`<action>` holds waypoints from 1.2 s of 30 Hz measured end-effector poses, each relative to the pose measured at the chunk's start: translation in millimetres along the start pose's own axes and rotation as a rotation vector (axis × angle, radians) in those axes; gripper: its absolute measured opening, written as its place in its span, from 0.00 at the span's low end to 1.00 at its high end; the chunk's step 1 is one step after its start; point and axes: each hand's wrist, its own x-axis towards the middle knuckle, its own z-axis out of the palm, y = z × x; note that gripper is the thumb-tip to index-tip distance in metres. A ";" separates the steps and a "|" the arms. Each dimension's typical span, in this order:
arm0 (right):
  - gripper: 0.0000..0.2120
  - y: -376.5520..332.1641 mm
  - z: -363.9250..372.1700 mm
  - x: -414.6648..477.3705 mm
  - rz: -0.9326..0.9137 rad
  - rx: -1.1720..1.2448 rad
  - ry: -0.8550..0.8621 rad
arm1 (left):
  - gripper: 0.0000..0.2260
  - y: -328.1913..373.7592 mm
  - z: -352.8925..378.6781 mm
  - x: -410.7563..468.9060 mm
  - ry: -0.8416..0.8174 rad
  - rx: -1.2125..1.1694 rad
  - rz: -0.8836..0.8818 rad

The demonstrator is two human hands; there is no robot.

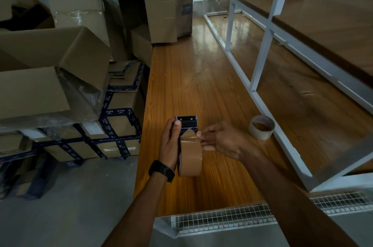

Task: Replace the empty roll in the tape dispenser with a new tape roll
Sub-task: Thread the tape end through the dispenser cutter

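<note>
Both hands meet at the dispenser point(186, 123) above the table point(201, 85): the left hand point(170, 143) grips its side, new brown roll point(190, 157) mounted, while the right hand point(222, 141), nearer, pinches the loose tape end point(189, 134) just below the blade, empty core point(261, 127) lying well to the right.

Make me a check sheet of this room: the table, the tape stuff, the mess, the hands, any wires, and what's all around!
Surface: long glossy orange-brown wooden table, mostly bare.
Job's things: black and blue handheld tape dispenser carrying a full brown tape roll; empty pale cardboard tape core stands on the table, apart to the right.
Clutter: nothing seen on the table besides the core.
Grips: left hand holds the dispenser; right hand pinches the loose tape end.
Cables: nothing seen.
Surroundings: stacked brown cardboard boxes left; white metal shelf frame right; wire mesh grid near edge.
</note>
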 end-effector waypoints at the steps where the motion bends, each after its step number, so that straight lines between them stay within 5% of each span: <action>1: 0.10 -0.4 -0.6 0.4 0.031 0.060 -0.030 | 0.11 1.0 0.1 -0.8 0.001 0.001 0.009; 17: 0.09 12.8 -8.1 0.7 0.149 0.260 -0.101 | 0.14 11.9 -1.2 -6.9 -0.102 0.046 0.047; 25: 0.08 17.2 -0.3 0.9 -0.148 -0.153 0.132 | 0.27 2.7 2.3 -2.5 -0.135 0.021 -0.157; 31: 0.08 24.6 -1.0 -0.1 -0.347 -0.605 0.282 | 0.24 6.2 -3.1 -2.9 -0.240 0.088 -0.197; 36: 0.06 37.0 -1.0 1.9 -0.450 -0.665 0.348 | 0.21 6.0 -11.8 -1.7 -0.294 0.053 -0.287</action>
